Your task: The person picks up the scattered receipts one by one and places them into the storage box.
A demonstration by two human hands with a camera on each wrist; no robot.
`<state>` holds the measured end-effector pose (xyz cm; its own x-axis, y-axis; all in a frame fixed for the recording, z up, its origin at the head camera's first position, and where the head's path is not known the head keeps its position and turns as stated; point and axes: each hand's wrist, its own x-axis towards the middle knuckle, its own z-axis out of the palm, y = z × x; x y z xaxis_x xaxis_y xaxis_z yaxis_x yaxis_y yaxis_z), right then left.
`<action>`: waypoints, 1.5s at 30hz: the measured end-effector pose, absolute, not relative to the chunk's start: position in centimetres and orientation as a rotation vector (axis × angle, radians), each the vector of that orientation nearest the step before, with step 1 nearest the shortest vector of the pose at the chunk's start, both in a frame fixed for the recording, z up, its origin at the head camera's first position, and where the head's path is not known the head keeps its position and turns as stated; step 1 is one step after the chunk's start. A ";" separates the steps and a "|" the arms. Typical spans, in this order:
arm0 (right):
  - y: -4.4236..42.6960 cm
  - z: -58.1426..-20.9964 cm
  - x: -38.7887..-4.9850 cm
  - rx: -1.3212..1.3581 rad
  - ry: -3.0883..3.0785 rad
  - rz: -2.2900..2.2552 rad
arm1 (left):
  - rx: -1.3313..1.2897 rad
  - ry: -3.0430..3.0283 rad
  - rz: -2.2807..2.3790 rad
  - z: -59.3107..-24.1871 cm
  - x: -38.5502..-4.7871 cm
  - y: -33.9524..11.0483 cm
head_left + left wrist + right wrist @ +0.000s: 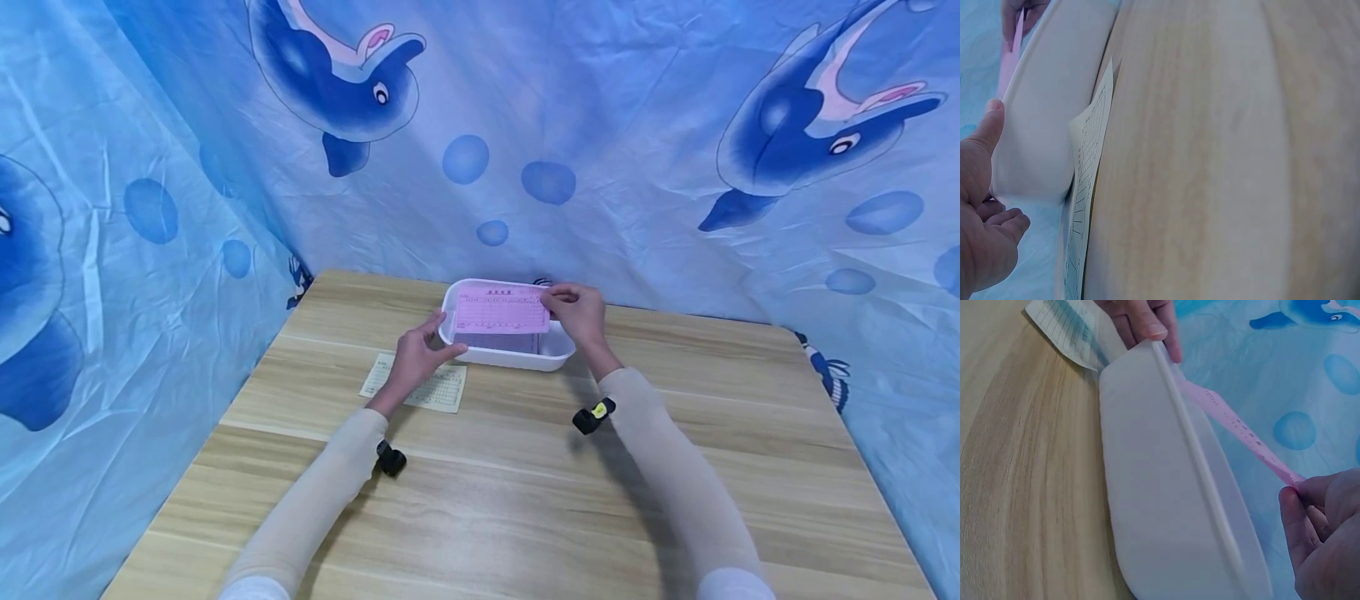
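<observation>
A white plastic tray point(510, 359) stands on the wooden table near its back edge. My left hand point(415, 360) holds the tray's left end, with the thumb on the near rim and the fingers round the end. My right hand point(581, 312) pinches a pink printed form point(501, 310) by its right edge and holds it over the tray. In the right wrist view, the pink form point(1235, 425) slants from thumb and fingertips toward the tray's far end. Below it in the tray lies another pink-purple sheet point(502, 342), partly covered.
A pale yellow-green printed form point(444, 387) lies on the table point(487, 500) under my left hand and wrist, one edge lifted in the left wrist view. Behind the table hangs a blue curtain point(637, 250) with dolphins. Each wrist carries a small black camera.
</observation>
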<state>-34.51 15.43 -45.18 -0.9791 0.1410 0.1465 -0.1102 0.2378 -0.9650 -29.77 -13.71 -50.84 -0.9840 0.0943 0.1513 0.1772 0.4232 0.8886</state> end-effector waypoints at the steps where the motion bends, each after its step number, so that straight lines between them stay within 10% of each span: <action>1: 15.3 -45.4 -34.6 -0.038 -2.314 1.816 | -0.246 -2.584 -1.630 -50.8 -29.8 -13.7; 45: 16.1 -42.9 -32.1 0.248 -2.396 1.777 | -0.292 -2.557 -1.610 -50.9 -29.6 -13.7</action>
